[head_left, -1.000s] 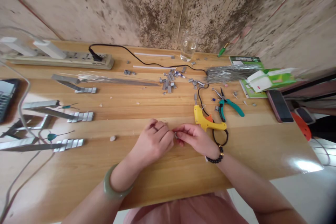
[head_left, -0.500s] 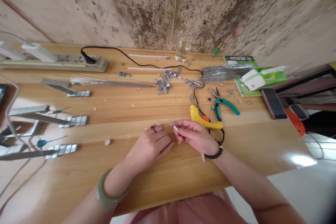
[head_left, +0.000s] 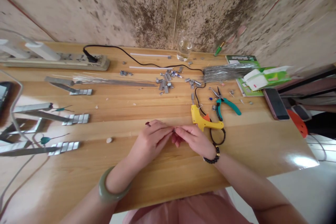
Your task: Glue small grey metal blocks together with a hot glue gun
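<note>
Over the front of the table, my left hand (head_left: 152,138) and my right hand (head_left: 194,140) meet at their fingertips. Both are closed in a pinch at the same spot. The small pale piece in my right hand is almost wholly covered by the fingers. What my left fingertips grip there is too small to make out. Just beyond my right hand lies a yellow glue gun (head_left: 203,120) with an orange trigger. Teal-handled pliers (head_left: 226,104) rest to its right. Farther back is a pile of small grey pieces (head_left: 166,84).
Thin metal wires (head_left: 112,81) and a larger wire bundle (head_left: 227,72) lie farther back. A glass of water (head_left: 184,50) stands by the wall. At left are a power strip (head_left: 73,63) and grey strip assemblies (head_left: 64,148). A phone (head_left: 276,104) lies right.
My left hand has turned and its fingertips have come in to meet those of my right hand. The pale piece, visible in my right fingers before, is now mostly hidden.
</note>
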The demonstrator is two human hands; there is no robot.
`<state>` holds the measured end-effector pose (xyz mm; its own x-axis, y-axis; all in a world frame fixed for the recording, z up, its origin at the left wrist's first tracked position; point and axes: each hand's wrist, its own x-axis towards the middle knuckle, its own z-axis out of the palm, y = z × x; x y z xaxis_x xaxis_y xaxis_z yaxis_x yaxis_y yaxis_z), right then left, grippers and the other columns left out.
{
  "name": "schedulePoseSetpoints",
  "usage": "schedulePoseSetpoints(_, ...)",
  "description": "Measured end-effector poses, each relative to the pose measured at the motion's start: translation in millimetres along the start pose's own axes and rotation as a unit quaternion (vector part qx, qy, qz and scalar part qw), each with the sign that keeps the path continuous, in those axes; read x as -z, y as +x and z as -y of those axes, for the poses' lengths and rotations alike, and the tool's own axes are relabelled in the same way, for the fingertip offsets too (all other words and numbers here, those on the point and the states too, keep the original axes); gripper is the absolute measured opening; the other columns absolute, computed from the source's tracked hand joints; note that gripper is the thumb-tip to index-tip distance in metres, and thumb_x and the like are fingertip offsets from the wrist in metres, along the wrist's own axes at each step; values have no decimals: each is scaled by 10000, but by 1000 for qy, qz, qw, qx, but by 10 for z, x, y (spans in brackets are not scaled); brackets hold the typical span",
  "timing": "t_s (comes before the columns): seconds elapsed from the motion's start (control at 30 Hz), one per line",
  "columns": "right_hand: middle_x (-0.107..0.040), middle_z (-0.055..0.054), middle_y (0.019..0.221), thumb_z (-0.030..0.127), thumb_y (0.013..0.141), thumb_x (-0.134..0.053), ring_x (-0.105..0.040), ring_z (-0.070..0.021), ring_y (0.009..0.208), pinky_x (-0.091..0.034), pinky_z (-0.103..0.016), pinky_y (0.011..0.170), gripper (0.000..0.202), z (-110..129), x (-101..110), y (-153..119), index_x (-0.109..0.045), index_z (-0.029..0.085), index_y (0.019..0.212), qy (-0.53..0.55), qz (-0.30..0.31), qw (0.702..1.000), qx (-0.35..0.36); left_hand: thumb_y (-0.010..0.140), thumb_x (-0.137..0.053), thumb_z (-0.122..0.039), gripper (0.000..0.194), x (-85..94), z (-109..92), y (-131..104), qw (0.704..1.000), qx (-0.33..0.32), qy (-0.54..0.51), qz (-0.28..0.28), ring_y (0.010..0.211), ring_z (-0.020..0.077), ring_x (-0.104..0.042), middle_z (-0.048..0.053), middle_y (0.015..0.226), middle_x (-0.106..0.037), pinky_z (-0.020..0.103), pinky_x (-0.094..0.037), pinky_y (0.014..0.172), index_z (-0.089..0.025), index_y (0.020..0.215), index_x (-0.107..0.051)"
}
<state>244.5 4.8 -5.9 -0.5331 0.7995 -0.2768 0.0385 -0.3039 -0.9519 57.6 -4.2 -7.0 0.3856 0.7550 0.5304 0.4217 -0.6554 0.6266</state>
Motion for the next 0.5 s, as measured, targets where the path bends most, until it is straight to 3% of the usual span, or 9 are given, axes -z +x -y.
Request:
schedulePoseSetpoints(0.17,-629,-10,648,621,864,-502,-589,-136,607,-487,-258,615,481,15,-11,-1,-647,178,746,-33,-7,999,8,873,-565,-93,167,-9,-2,2,1000,7,-23,-3,813,157,-645,53,871,-701,316,-524,740,-189,980,-651)
schedulePoseSetpoints(0.5,-650,-7,646,590,905,-453,-607,-148,630,-494,-262,648,480,12,-20,-22,-701,180,938,-106,-22,994,31,869,-553,-78,166,27,-5,14,999,17,-44,27,825,156,-653,54,869,-712,316,-532,759,-184,917,-672)
